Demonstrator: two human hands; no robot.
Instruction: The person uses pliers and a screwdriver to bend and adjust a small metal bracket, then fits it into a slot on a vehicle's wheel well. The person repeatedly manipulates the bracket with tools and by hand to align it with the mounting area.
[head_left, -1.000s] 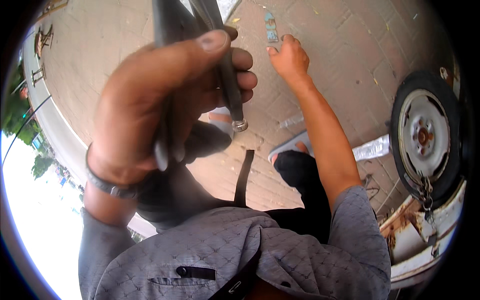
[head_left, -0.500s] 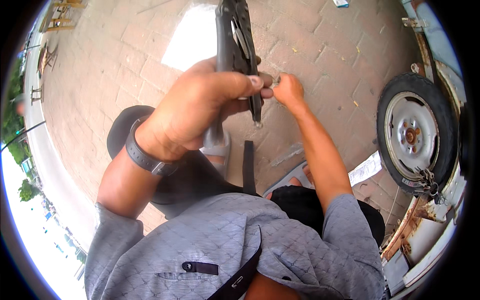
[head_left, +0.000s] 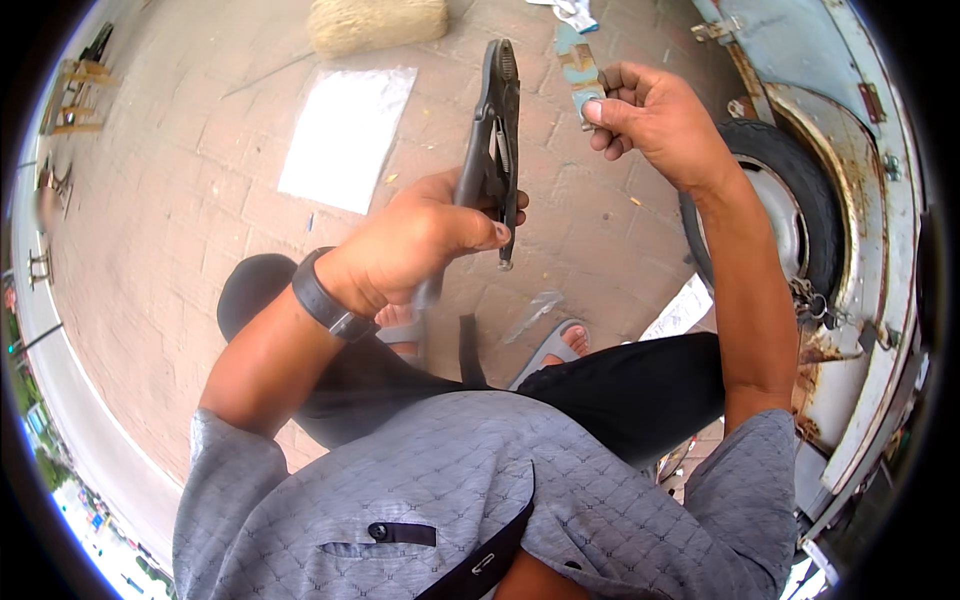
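My left hand (head_left: 430,228) is wrapped round the handles of a pair of dark locking pliers (head_left: 492,140), held with the jaws pointing up and away. A spring shows between the two handles. To the right, my right hand (head_left: 660,118) pinches the lower end of a flat strip of metal (head_left: 577,68), pale blue-green with brownish patches. The strip stands roughly upright, apart from the pliers' jaws. The thumb lies across its near face and hides part of that end.
A white sheet in a clear sleeve (head_left: 345,140) lies on the brick paving, with a straw-coloured block (head_left: 378,22) beyond it. At right stands a wheel with a black tyre (head_left: 800,180) beside a rusty, pale blue metal body (head_left: 855,440). Wooden furniture (head_left: 80,98) is far left.
My right hand has moved up and right, away from the pliers, bringing the metal strip into view. The pliers in my left hand sit slightly lower and further right; the view has shifted too.
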